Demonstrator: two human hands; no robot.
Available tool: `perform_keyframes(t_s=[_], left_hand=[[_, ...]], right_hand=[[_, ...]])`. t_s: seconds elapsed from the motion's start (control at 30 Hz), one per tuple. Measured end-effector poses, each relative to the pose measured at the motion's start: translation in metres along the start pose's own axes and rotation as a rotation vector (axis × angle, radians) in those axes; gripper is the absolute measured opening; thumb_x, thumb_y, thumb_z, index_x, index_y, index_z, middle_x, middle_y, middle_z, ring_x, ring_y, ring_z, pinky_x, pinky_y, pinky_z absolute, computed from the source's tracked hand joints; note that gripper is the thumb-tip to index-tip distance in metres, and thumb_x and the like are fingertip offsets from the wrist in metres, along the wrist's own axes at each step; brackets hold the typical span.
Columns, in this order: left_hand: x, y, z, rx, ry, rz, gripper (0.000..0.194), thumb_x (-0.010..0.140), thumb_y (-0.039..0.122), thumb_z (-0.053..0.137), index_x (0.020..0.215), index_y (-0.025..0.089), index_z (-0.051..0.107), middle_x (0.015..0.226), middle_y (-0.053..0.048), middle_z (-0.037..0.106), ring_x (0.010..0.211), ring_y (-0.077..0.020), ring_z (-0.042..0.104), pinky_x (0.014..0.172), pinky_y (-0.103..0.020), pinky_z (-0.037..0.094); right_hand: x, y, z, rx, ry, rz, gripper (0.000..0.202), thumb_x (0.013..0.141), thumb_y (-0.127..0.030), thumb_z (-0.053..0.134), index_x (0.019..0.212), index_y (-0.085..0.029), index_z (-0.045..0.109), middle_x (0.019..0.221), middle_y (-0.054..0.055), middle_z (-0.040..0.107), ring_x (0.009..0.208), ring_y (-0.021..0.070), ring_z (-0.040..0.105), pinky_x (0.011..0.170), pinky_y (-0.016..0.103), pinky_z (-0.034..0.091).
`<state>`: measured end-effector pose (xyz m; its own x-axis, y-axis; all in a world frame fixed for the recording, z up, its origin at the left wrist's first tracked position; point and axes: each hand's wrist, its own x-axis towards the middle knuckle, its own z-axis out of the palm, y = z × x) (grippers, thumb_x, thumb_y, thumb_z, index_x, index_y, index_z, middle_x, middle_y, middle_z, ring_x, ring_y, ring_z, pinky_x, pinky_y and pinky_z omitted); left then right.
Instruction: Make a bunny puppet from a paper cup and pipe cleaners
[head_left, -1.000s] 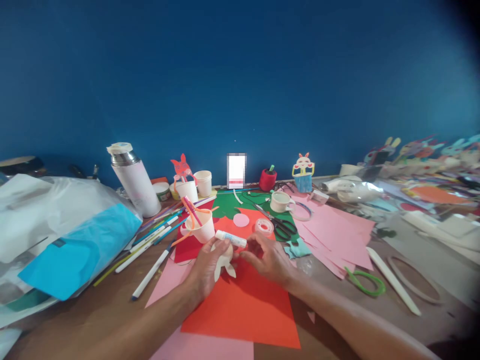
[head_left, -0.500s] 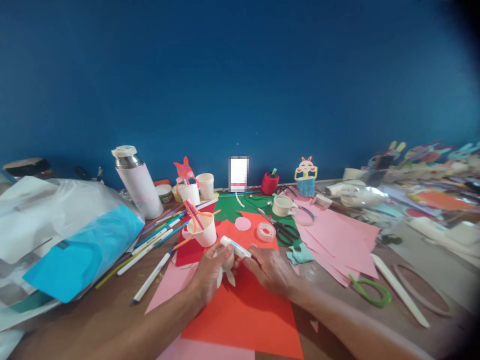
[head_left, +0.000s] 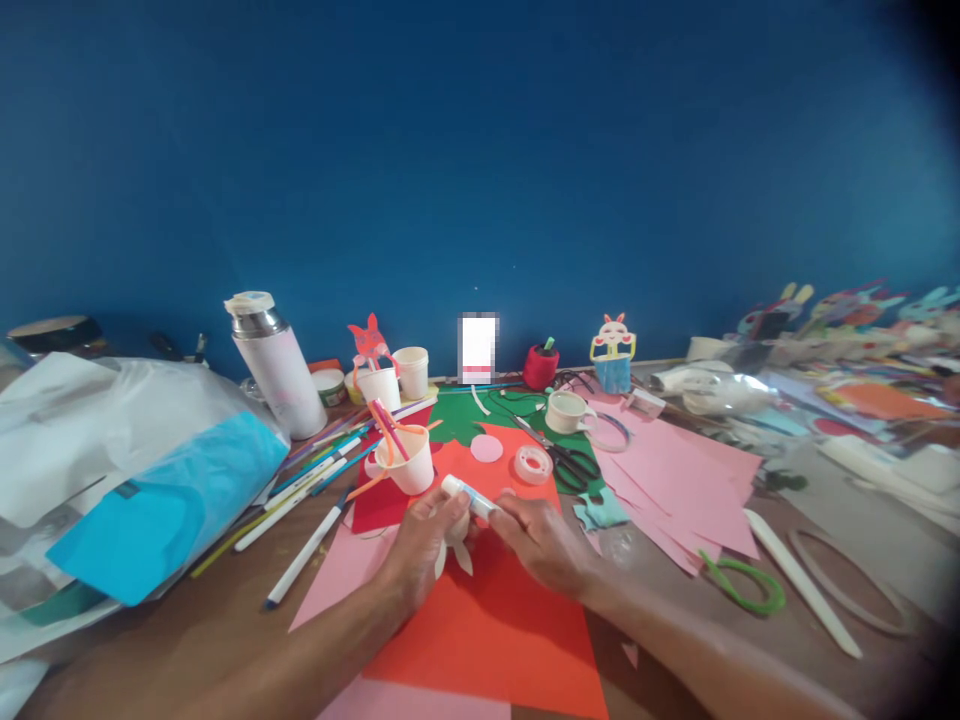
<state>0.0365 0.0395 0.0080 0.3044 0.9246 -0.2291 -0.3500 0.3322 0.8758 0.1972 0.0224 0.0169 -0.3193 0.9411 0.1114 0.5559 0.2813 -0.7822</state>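
Observation:
Above the red-orange paper (head_left: 495,640), my left hand (head_left: 421,545) is closed on a small white paper cutout (head_left: 459,555) whose two long ear-like ends point down. A white and blue glue stick (head_left: 469,498) lies slantwise between my hands, its white end by my left fingertips. My right hand (head_left: 541,540) wraps round its other end. Just beyond my left hand stands a white paper cup (head_left: 409,465) with orange and pink strips in it. A pink paper circle (head_left: 487,449) and a tape roll (head_left: 532,464) lie past the glue stick.
Black scissors (head_left: 574,465), a mug (head_left: 566,411) and pink sheets (head_left: 675,480) are at the right. Markers (head_left: 304,555), a flask (head_left: 277,370) and a plastic bag (head_left: 150,470) lie or stand left. Decorated cups (head_left: 613,372) stand by the blue wall.
The glue stick has shifted very slightly down and left between my hands. Both hands keep their hold, and the other things stay where they were.

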Motion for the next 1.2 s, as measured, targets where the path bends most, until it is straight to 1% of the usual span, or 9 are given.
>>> perform_keyframes(t_s=[0.13,0.33,0.4,0.57,0.63,0.8,1.0,1.13,1.2], left_hand=[[0.001,-0.001,-0.001,-0.009,-0.013,0.006,0.024,0.069,0.037,0.061,0.072,0.014,0.055,0.053,0.002,0.055,0.049,-0.0103,0.052,0.044,-0.020,0.040],[0.001,-0.001,0.000,-0.029,0.014,-0.018,0.027,0.066,0.039,0.063,0.076,0.015,0.054,0.056,0.002,0.056,0.048,-0.0125,0.053,0.039,-0.022,0.041],[0.001,-0.001,0.000,-0.025,0.014,-0.006,0.027,0.066,0.039,0.063,0.074,0.015,0.054,0.055,0.002,0.055,0.049,-0.0121,0.052,0.038,-0.021,0.040],[0.000,-0.001,0.000,-0.015,-0.003,-0.021,0.026,0.068,0.038,0.062,0.074,0.014,0.055,0.053,0.001,0.056,0.049,-0.0113,0.053,0.041,-0.020,0.040],[0.000,-0.001,-0.001,-0.023,0.006,-0.026,0.026,0.068,0.038,0.062,0.076,0.014,0.054,0.054,0.001,0.056,0.049,-0.0114,0.053,0.041,-0.020,0.040],[0.002,-0.003,-0.002,-0.047,-0.001,-0.025,0.026,0.068,0.039,0.062,0.076,0.015,0.054,0.055,0.002,0.056,0.048,-0.0121,0.053,0.040,-0.022,0.040],[0.002,-0.002,0.000,-0.067,0.014,-0.045,0.025,0.066,0.036,0.064,0.076,0.015,0.056,0.055,0.002,0.057,0.051,-0.0111,0.054,0.048,-0.022,0.044],[0.003,-0.001,0.000,-0.097,-0.016,-0.052,0.026,0.066,0.037,0.064,0.077,0.016,0.055,0.055,0.002,0.055,0.050,-0.0120,0.053,0.042,-0.022,0.042],[0.003,-0.002,0.000,-0.109,-0.023,-0.039,0.025,0.066,0.036,0.064,0.077,0.015,0.054,0.054,0.003,0.053,0.051,-0.0119,0.052,0.040,-0.021,0.042]], right_hand=[[0.001,-0.001,0.001,0.348,-0.199,0.220,0.054,0.088,-0.049,0.012,0.062,-0.017,0.047,0.045,-0.004,0.039,0.039,0.0084,0.037,0.041,0.020,0.031],[-0.001,0.002,0.000,-0.072,0.145,-0.013,0.029,0.078,-0.046,0.049,0.080,-0.017,0.053,0.061,-0.002,0.052,0.053,0.0100,0.046,0.050,0.021,0.030],[-0.001,0.001,0.001,-0.047,0.134,-0.015,0.028,0.080,-0.044,0.046,0.077,-0.017,0.053,0.059,-0.002,0.051,0.052,0.0093,0.044,0.049,0.021,0.030],[0.002,0.001,0.003,0.371,-0.131,0.224,0.053,0.088,-0.049,0.017,0.063,-0.016,0.050,0.046,-0.003,0.044,0.040,0.0087,0.042,0.043,0.020,0.034],[0.002,0.001,0.003,0.345,-0.099,0.218,0.054,0.088,-0.050,0.018,0.061,-0.016,0.050,0.047,-0.002,0.046,0.042,0.0091,0.044,0.045,0.021,0.036],[0.001,-0.003,0.002,0.114,0.124,0.073,0.027,0.079,-0.044,0.050,0.076,-0.018,0.052,0.060,-0.003,0.052,0.053,0.0093,0.046,0.047,0.019,0.033],[0.003,-0.002,0.005,0.402,-0.046,0.204,0.051,0.089,-0.046,0.021,0.060,-0.016,0.050,0.046,-0.002,0.046,0.043,0.0087,0.045,0.046,0.021,0.037],[0.005,0.001,0.008,0.350,0.091,0.082,0.025,0.082,-0.040,0.046,0.082,-0.017,0.053,0.066,0.000,0.058,0.059,0.0112,0.053,0.055,0.022,0.040],[0.005,0.001,0.011,0.365,0.140,0.056,0.022,0.078,-0.037,0.053,0.090,-0.018,0.050,0.074,0.000,0.060,0.066,0.0128,0.055,0.058,0.023,0.042]])
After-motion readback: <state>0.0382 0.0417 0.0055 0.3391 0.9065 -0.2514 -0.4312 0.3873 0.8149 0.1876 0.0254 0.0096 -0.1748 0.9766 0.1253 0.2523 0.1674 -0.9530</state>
